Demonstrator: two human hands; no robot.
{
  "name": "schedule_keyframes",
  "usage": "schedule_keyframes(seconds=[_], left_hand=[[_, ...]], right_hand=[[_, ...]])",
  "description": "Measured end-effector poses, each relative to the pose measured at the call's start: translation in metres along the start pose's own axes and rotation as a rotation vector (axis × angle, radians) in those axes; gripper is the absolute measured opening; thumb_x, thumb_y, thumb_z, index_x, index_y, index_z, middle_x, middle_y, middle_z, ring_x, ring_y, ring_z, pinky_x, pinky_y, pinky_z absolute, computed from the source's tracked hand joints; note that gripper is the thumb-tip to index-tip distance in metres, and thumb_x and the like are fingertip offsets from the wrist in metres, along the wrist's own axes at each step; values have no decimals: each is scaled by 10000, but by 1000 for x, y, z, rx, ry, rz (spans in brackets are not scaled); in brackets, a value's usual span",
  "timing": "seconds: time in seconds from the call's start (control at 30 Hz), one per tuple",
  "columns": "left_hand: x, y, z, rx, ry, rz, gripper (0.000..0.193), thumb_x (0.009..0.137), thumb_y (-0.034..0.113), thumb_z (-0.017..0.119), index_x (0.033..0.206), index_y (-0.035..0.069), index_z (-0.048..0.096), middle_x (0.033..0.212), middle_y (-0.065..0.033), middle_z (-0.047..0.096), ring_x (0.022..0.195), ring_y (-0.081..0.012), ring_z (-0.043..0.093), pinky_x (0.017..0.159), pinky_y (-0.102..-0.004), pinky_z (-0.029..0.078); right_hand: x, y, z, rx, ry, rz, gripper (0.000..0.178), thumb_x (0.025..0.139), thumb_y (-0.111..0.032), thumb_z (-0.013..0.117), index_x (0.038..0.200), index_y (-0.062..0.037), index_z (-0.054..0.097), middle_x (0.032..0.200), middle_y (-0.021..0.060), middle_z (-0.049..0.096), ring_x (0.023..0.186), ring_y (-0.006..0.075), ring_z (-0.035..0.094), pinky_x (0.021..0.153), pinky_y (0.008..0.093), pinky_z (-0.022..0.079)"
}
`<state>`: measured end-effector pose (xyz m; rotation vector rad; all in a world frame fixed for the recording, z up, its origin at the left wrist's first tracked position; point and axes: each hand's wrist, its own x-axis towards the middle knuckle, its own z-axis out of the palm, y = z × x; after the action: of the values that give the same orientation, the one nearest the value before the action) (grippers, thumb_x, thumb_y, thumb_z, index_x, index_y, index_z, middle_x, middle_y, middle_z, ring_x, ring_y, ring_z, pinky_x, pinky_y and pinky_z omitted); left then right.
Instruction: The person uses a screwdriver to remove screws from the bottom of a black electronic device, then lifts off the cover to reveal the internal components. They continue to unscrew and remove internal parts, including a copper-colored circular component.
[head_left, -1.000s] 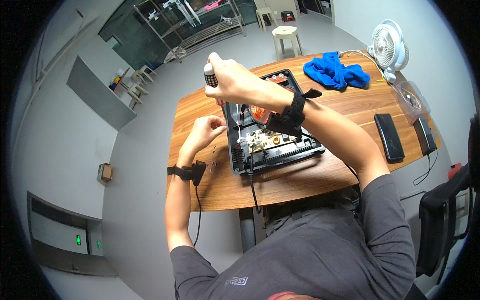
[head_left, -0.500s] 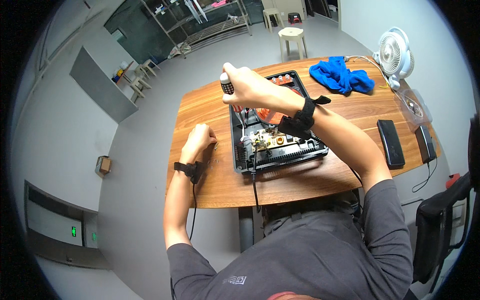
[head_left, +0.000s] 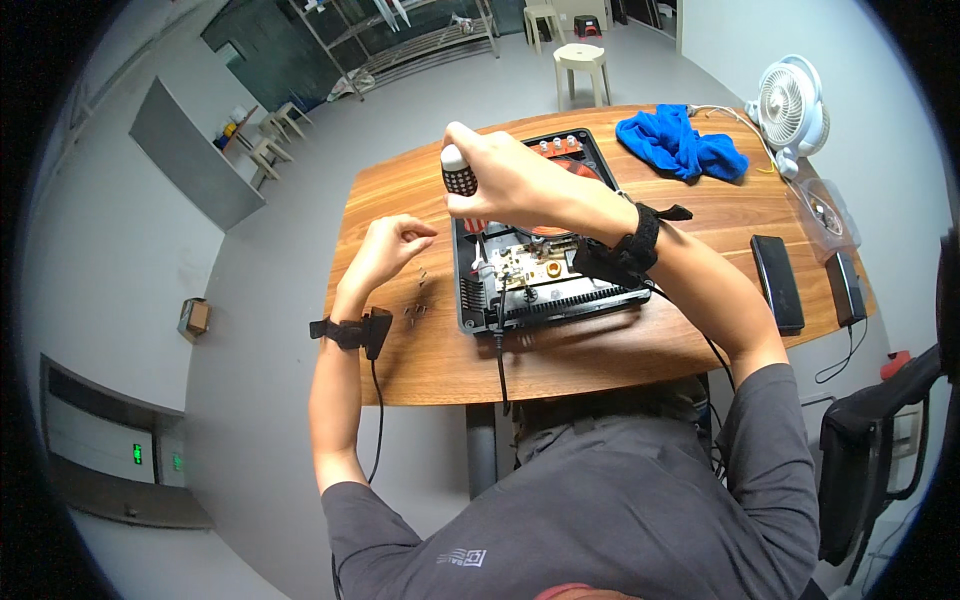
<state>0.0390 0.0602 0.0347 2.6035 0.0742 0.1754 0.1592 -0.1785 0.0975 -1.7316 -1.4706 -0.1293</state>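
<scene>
My right hand (head_left: 485, 180) is wrapped round a screwdriver (head_left: 458, 172) with a white-ended, black-patterned handle. It is above the far left part of an opened induction cooker (head_left: 480, 322). The screwdriver's tip is hidden behind my hand. Inside the black housing are a copper coil (head_left: 575, 168), partly covered by my right forearm, and a circuit board (head_left: 515, 268). Left of the cooker, my left hand (head_left: 390, 248) is held with thumb and fingertips together; whatever is between them is too small to make out. Several small loose screws (head_left: 415, 312) lie on the table just nearer than it.
A blue cloth (head_left: 680, 145) and a white fan (head_left: 788, 108) are at the table's far right. Nearer are a clear plastic box (head_left: 825, 215), a black phone (head_left: 778, 285) and a black power adapter (head_left: 845, 288). A black cable (head_left: 502, 370) runs from the cooker over the near edge.
My left hand has moved up from beside the loose screws, a little farther away, uncovering more of them. My right hand keeps hold of the screwdriver over the cooker. The whole view has shifted slightly.
</scene>
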Motion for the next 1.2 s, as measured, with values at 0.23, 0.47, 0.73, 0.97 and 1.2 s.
schedule_keyframes(seconds=[0.23,0.47,0.73,0.97,1.2], left_hand=[[-5,59,16,-239,-60,183,143,871,64,662,983,-21,686,812,-59,653,730,-133,590,720,-302,518],[-5,69,24,-214,-116,230,217,845,138,791,960,-30,716,808,-70,710,759,-108,639,682,-300,514],[-3,61,29,-200,-134,214,234,863,156,797,967,-35,710,831,-86,725,770,-122,653,698,-330,530],[-7,68,24,-217,-117,221,255,819,176,824,946,-21,723,871,-158,748,797,-234,715,759,-357,547],[-6,62,25,-131,-109,218,272,833,208,813,955,-21,732,839,-182,736,752,-277,705,721,-375,543]], right_hand=[[-11,-6,7,13,-69,-5,428,863,-220,766,1065,26,481,863,242,684,832,406,700,710,458,547],[-21,-7,14,7,-159,61,395,883,-203,726,1079,27,472,899,258,667,858,421,688,733,469,536],[-25,-2,19,35,-174,20,390,915,-193,710,1143,11,468,960,258,676,905,404,687,780,451,535],[-24,-2,20,50,-160,10,430,867,-188,745,1089,33,451,945,279,652,920,451,662,778,483,528],[-23,-2,23,32,-151,5,436,882,-202,743,1124,31,465,981,281,656,962,451,662,811,477,529]])
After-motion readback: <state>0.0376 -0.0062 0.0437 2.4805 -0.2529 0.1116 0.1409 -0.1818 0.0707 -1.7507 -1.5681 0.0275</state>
